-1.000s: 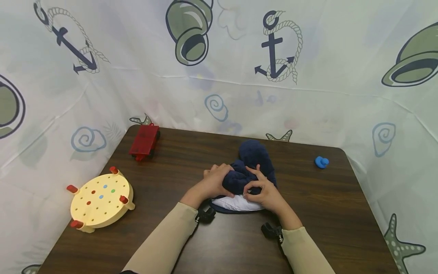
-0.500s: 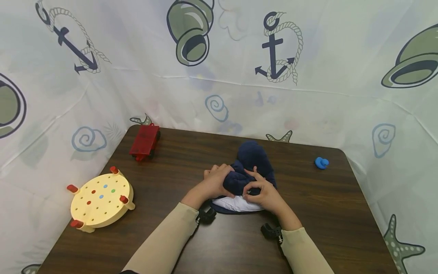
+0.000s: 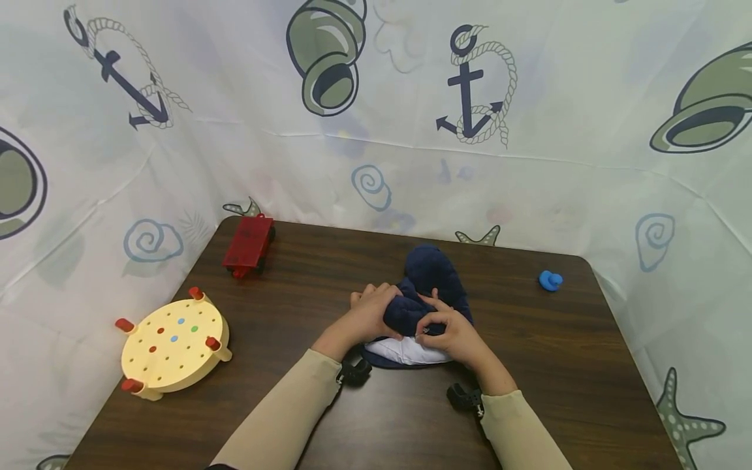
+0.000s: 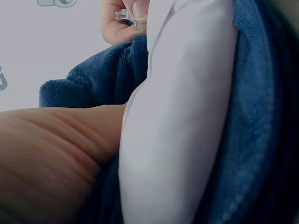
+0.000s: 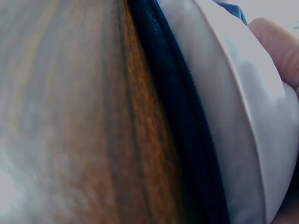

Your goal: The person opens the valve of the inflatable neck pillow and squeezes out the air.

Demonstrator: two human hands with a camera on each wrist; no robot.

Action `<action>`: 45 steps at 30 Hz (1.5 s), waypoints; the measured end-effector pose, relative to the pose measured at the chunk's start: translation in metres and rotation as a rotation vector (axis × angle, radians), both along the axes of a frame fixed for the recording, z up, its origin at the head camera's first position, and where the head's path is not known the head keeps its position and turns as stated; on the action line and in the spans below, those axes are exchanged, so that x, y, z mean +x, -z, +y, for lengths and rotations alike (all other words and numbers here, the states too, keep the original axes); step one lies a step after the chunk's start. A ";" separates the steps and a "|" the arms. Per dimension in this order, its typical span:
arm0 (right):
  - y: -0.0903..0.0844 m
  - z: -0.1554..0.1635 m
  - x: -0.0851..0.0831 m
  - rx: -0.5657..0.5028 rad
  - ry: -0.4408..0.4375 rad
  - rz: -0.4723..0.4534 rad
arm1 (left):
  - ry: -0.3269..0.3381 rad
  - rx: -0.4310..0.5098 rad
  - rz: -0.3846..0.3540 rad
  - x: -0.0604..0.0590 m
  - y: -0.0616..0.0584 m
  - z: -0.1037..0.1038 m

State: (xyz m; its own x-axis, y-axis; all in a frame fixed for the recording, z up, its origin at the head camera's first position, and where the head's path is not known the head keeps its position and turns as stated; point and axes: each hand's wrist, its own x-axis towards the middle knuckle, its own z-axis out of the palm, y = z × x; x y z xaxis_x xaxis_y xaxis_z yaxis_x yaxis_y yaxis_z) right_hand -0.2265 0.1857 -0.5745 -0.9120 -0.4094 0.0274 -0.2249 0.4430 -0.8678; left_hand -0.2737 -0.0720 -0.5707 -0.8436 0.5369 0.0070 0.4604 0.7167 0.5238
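1. The navy plush bundle (image 3: 431,294) sits near the middle of the worktop (image 3: 564,372), a little toward the far edge, with a white pad (image 3: 405,350) showing under its near side.
2. My left hand (image 3: 370,313) has its grip curled around the left flank of the bundle, fingers pressed into the fleece.
3. My right hand (image 3: 452,333) has its grip closed on the front of the bundle, thumb and forefinger pinched together on something small.
4. The head view cannot resolve what that pinch holds. The left wrist view does: fingertips (image 4: 140,9) nip a small clear plastic piece (image 4: 124,15) right above the blue fleece (image 4: 103,79).
5. The left wrist view also shows the white pad (image 4: 182,116) tucked between folds of fleece, with my own palm filling the lower left.
6. The right wrist view shows what neither other view does: the dark edge of the bundle (image 5: 182,140) lying directly on the wood grain (image 5: 70,116), the white pad (image 5: 243,93) above it, and a bit of my hand at the upper right.
7. Only the head view shows the surroundings: one red toy wagon (image 3: 249,245) at the far left corner, one blue knob-like piece (image 3: 550,281) toward the far right, well apart from the bundle.
8. One round cream pegboard (image 3: 173,346) rests at the left edge, with four red pegs around its rim.
9. Two black wrist mounts, one (image 3: 352,372) per sleeve.
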 end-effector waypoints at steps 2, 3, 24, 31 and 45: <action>0.000 0.000 0.000 0.005 0.002 0.002 | -0.001 0.002 -0.001 0.000 0.000 0.000; 0.000 -0.001 0.000 0.006 0.002 0.001 | 0.001 0.005 0.002 0.000 0.000 0.001; 0.005 0.007 0.004 -0.057 -0.024 -0.024 | 0.206 -0.135 0.134 -0.016 -0.026 0.017; 0.006 0.007 0.003 -0.093 -0.033 0.035 | 0.153 -0.204 0.009 -0.028 -0.032 0.020; 0.005 0.005 0.014 -0.093 -0.003 0.435 | 0.090 -0.188 0.038 -0.022 -0.025 0.020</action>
State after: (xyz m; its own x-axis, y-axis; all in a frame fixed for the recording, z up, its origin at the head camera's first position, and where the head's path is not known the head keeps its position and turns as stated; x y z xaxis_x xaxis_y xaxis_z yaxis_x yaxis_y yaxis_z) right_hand -0.2121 0.1906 -0.5797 -0.8065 -0.3893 0.4449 -0.5787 0.3665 -0.7285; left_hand -0.2958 -0.0523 -0.5457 -0.7930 0.6052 -0.0700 0.5440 0.7552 0.3656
